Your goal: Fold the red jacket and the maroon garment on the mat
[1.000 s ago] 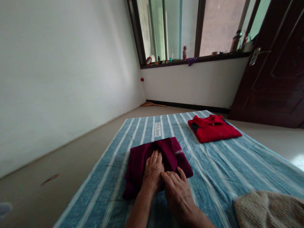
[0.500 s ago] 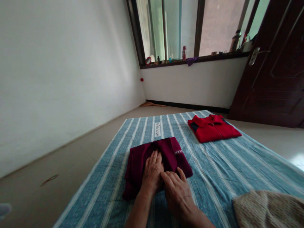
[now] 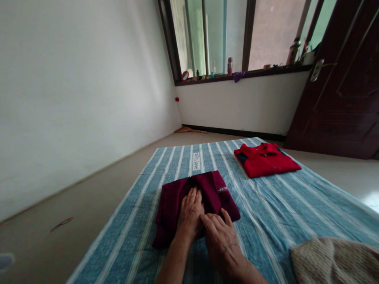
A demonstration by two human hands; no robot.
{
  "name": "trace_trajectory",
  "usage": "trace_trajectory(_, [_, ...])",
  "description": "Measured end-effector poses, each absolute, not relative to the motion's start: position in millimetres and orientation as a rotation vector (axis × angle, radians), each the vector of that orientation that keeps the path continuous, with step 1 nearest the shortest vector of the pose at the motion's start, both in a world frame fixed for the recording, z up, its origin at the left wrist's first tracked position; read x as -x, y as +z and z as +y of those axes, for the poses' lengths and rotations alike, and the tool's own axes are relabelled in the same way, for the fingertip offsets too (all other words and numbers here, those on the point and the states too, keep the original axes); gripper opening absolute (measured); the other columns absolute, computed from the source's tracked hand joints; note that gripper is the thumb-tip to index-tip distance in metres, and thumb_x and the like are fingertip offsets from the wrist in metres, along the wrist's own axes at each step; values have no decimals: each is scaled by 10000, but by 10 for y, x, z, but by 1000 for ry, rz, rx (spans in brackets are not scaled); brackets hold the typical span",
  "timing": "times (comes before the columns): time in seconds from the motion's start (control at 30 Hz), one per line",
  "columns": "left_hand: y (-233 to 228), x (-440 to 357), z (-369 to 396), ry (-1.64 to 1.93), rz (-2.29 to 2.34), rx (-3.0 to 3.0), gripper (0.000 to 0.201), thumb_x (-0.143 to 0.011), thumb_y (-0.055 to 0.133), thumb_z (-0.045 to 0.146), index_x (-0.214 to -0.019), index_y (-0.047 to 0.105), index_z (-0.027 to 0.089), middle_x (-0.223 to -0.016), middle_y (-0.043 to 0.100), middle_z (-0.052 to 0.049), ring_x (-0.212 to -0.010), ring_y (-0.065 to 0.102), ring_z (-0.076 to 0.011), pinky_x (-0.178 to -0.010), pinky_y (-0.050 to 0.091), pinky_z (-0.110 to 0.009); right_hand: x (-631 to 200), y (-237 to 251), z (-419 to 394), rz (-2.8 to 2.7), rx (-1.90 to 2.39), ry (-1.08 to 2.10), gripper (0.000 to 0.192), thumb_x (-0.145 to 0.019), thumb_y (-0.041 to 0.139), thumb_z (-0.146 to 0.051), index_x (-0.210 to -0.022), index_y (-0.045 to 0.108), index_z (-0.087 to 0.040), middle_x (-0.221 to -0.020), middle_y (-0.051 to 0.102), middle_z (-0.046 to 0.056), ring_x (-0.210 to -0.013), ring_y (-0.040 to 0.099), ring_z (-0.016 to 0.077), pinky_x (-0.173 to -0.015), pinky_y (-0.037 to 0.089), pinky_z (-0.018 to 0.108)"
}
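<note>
A folded maroon garment (image 3: 204,183) with a strip of white lettering on its right side lies on the striped blue cloth (image 3: 133,221). My left hand (image 3: 191,213) rests on the middle of the garment, fingers stretched out and flat, their tips at a dark dip in the fabric. Close beside it, my right hand (image 3: 220,240) is at the near edge of the garment. Its fingers are bent onto the fabric and look closed on that edge; the fingertips are partly hidden.
Farther back on the right is a folded red jacket (image 3: 265,159). A beige knitted piece (image 3: 331,258) occupies the near right corner. White lettering marks a label (image 3: 196,161) on the cloth. Beyond stand a white wall (image 3: 89,98), a windowsill with bottles, and a dark red door (image 3: 340,98).
</note>
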State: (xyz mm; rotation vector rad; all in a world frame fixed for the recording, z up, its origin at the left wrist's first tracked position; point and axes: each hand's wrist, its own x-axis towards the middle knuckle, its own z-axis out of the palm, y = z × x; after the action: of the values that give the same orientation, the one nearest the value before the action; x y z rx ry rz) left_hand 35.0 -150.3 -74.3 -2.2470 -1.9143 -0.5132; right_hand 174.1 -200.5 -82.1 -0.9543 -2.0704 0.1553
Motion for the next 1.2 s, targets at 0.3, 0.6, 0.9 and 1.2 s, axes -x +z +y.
trace_trajectory(0.3, [-716,-345,-1500,-468,-1922,2254,478,-869,373,144,-1345,415,116,-1426,391,-152,-1330,324,-249,-1061,313,-428,-1730,-844,-1996,-2063,956,101,468,-819,373,-62,-1262,431,-201,-1031,641,57,-995,575,187,-1034,276,479])
trace_trajectory(0.6, [-721,-353,-1502,-498,-1906,2246,474,-866,370,140,-1336,421,113,-1416,405,-157,-1325,333,-251,-1055,317,-434,-1729,-839,-2005,-2059,953,163,473,-812,382,-67,-1264,427,-203,-1048,638,60,-1019,563,198,-1043,246,487])
trace_trajectory(0.9, [-731,-348,-1507,-511,-1901,2245,469,-877,354,160,-1340,413,114,-1416,406,-148,-1329,326,-251,-1060,313,-433,-1723,-835,-2011,-2046,963,164,474,-817,366,-52,-1263,429,-200,-1052,637,61,-1019,563,195,-1051,233,490])
trace_trajectory(1.2, [-725,-342,-1510,-495,-1891,2244,467,-874,358,148,-1334,422,98,-1415,404,-161,-1322,338,-254,-1052,325,-433,-1726,-845,-2003,-2061,966,165,470,-813,379,-56,-1256,433,-203,-1053,637,57,-1010,562,190,-1047,235,484])
